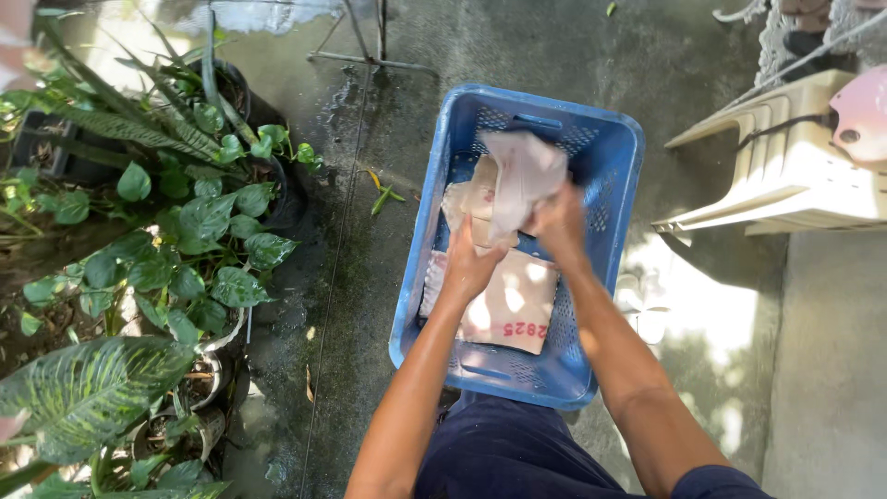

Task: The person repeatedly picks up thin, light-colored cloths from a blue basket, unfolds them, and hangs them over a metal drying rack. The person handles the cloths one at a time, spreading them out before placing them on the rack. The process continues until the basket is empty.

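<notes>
Pale pink cloth [520,176], crumpled and damp-looking, hangs over the far half of a blue plastic laundry basket [617,148], raised clear of the pieces lying below it. Both bare hands grip it. The right hand [558,222] is clenched around the bunched lower right part of the cloth, knuckles toward the camera. The left hand [471,263] closes on the cloth's lower left edge from beneath, fingers curled up into the folds. The two hands sit just beside each other, with the forearms reaching in from the near rim of the basket.

Inside the basket, under the hands, lies a flat cream cloth with red printing [511,310], spread across the perforated floor; another pale piece [462,199] is tucked behind the raised cloth against the left wall. The basket stands on wet grey concrete floor [370,277], which is streaked dark with moisture.

Left of the basket, well apart from it, potted plants [199,240] with heart-shaped green leaves crowd the edge of the concrete, and a broad spotted leaf [88,388] fills the lower left corner. Right of the basket stands a cream plastic chair [785,176], with a pink object [864,111] resting on it. The person's dark blue shorts [504,453] show at the bottom.
</notes>
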